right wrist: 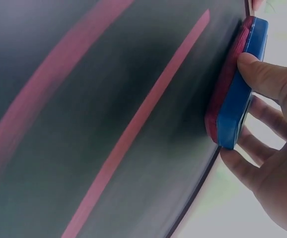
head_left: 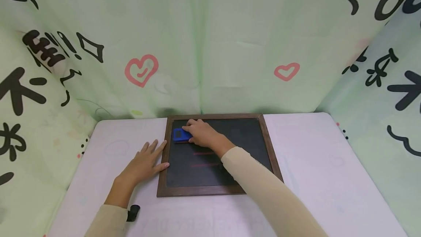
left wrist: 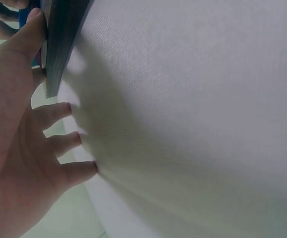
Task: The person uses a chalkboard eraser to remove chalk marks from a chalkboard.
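A small blackboard (head_left: pixel 210 178) with a brown wooden frame lies on the table. My right hand (head_left: pixel 204 134) grips a blue eraser (head_left: pixel 179 135) near the board's upper left corner. In the right wrist view the eraser (right wrist: pixel 240 84) has a red felt side facing the board, with the thumb on one side and fingers on the other. Red chalk lines (right wrist: pixel 133 121) run across the dark surface. My left hand (head_left: pixel 144 164) spreads its fingers at the left side of the frame, thumb and index finger on the wood, and other fingertips (left wrist: pixel 86 171) on the tabletop.
The table (head_left: pixel 329 178) has a pale cover. Light green curtains (head_left: pixel 236 46) with hearts and black writing hang behind and at both sides. A black band (head_left: pixel 133 213) shows at the left wrist.
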`<state>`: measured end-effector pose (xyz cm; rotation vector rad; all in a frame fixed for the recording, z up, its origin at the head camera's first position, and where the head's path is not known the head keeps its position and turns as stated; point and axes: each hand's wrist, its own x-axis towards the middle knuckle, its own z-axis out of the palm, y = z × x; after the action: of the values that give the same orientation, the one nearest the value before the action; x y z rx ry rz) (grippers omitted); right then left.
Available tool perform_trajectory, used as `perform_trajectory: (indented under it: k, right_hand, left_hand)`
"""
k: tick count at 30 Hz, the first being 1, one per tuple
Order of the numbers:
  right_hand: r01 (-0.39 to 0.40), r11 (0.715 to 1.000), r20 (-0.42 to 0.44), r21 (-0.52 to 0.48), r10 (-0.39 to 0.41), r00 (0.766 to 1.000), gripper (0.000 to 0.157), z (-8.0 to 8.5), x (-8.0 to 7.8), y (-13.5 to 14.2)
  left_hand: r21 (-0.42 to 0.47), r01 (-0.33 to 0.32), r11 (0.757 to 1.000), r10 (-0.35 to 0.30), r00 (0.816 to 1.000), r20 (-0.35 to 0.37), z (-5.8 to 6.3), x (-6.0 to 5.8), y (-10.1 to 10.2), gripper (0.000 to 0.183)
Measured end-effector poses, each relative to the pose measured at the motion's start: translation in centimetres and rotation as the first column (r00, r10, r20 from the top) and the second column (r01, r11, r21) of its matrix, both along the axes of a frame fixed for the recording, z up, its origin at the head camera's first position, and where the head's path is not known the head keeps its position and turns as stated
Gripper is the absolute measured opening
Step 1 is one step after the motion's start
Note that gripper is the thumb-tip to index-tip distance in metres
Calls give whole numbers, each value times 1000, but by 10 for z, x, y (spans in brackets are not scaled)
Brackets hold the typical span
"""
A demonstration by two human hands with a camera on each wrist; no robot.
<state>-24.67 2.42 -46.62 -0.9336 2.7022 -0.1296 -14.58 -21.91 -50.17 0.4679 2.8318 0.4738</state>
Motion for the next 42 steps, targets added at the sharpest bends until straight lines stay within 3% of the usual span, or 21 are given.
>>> perform_trajectory:
  k: [16,30,42]
  right_hand:
    - [6,999,-40,32,-5,999,59,-3,6,-12]
    - [-29,1000,15,-2,29,999,60,1,20,-8]
    - [-28,998,28,-49,29,999,60,-4,20,7]
  left_hand:
    - [-13,1,1000,-1,1000,10,-4,-1,0,80]
    - [0,-7,1000,7,1000,7,-2,0,0,82]
    - [9,0,1000,0,1000,0,-3,0,1,81]
